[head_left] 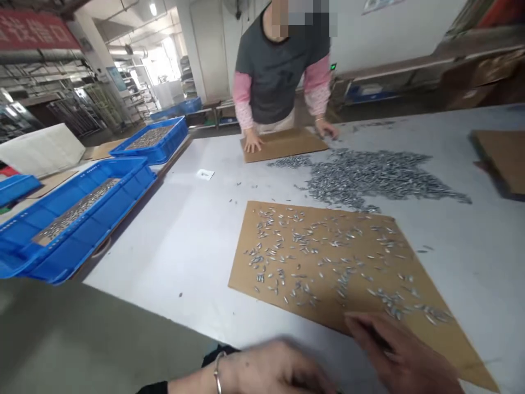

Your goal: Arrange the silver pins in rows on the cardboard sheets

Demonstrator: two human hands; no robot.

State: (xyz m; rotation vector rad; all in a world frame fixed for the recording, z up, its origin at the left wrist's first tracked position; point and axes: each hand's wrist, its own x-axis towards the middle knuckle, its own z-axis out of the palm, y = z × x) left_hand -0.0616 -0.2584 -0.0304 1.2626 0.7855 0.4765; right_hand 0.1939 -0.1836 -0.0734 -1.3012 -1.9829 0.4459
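A brown cardboard sheet (287, 317) lies before me on the table, with many small silvery metal pieces (301, 238) scattered over it. My right hand (406, 350) is over its near edge, thumb and finger drawn together in a pinch; whatever is between them is too small or hidden. To its left, low in the view, my left hand (274, 369) has a bracelet at the wrist. Its fingers curl downward, blurred and partly cut off by the frame. Beyond the sheet spreads a large pile of the same metal pieces (369, 175).
Across the white table (172, 241), a co-worker (283, 76) has one hand on another cardboard sheet (287, 143) and the other beside it. Blue crates (94, 219) holding piece-covered boards stand along the left edge. More cardboard (502, 158) lies at the right.
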